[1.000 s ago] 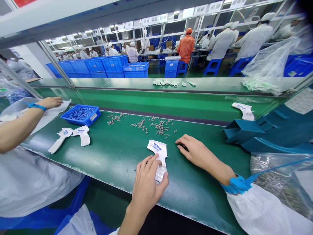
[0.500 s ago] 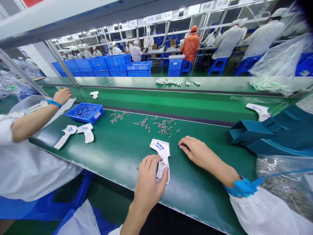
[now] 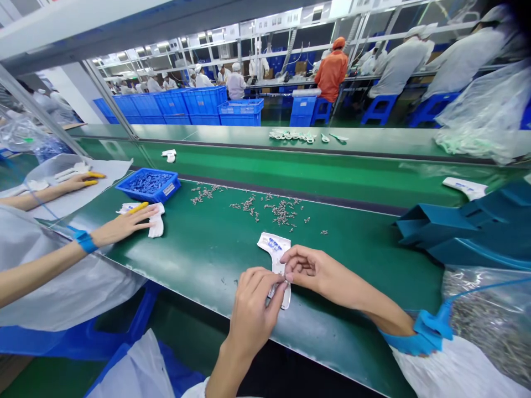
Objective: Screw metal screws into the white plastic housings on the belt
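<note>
A white pistol-shaped plastic housing half (image 3: 275, 243) lies on the green bench, with blue parts in its upper end. My left hand (image 3: 256, 301) is closed over its lower part, thumb and fingertips pinched around something too small to make out. My right hand (image 3: 317, 273) reaches in from the right, its thumb and forefinger pinched on a tiny greyish metal part at the left fingertips. Both hands cover the middle of the housing. Beyond them, small metal parts (image 3: 282, 213) are scattered in loose heaps, and a small cluster (image 3: 324, 232) lies apart to the right.
At left, a co-worker's hand (image 3: 126, 222) with a yellow finger cover rests over white housings, near a blue tray (image 3: 151, 187) of blue parts. Teal bins (image 3: 460, 226) and a clear bag of metal pieces (image 3: 481, 315) stand right. Another housing (image 3: 464, 187) lies behind.
My right hand has moved left and nearer, from beside the metal parts to my left fingertips over the housing. A small cluster now lies right of the heaps. The co-worker's hand has come onto the left housings.
</note>
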A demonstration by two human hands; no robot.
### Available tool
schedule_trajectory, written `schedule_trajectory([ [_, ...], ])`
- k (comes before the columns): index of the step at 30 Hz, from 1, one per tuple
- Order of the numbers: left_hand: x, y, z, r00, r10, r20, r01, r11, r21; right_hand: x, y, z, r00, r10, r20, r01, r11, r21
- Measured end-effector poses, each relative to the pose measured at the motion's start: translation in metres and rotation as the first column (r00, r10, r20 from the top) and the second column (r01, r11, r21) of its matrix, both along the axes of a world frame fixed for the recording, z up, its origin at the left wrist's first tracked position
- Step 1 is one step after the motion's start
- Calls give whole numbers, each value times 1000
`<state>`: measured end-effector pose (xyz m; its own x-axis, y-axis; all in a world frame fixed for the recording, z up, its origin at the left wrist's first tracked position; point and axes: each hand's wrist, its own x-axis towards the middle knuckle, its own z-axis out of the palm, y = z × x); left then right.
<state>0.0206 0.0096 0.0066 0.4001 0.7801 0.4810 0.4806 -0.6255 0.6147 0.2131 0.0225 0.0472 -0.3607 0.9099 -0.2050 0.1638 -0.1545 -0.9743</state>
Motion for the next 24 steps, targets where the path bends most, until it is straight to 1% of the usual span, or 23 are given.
schedule_trajectory([
  [3,1,0,0,999,33,-28,-34,999,-41,1,-1,1,995,-17,96,10,997,71],
  [5,2,1,1,996,40,-82,-46,996,-74,2,-1,2,982,6,186,-28,993,113],
  [8,3,2,2,984,9,-180,-33,991,-130,3,2,3,942,66,329,-113,986,124],
  [10,5,2,1,977,-3,-213,-31,987,-155,2,5,3,907,83,414,-151,979,134],
  [14,5,3,1,977,2,-212,-39,984,-171,-4,12,8,816,95,570,-214,966,145],
  [18,4,4,2,981,-6,-196,-30,983,-182,-12,14,17,711,77,699,-223,967,120],
  [20,4,4,2,981,-15,-194,-21,983,-183,-13,15,17,672,69,737,-217,970,107],
  [22,5,3,1,979,0,-202,-38,983,-180,-10,16,14,666,61,744,-194,976,94],
  [24,6,2,-1,975,58,-214,-98,978,-182,-5,15,9,711,63,700,-148,987,62],
])
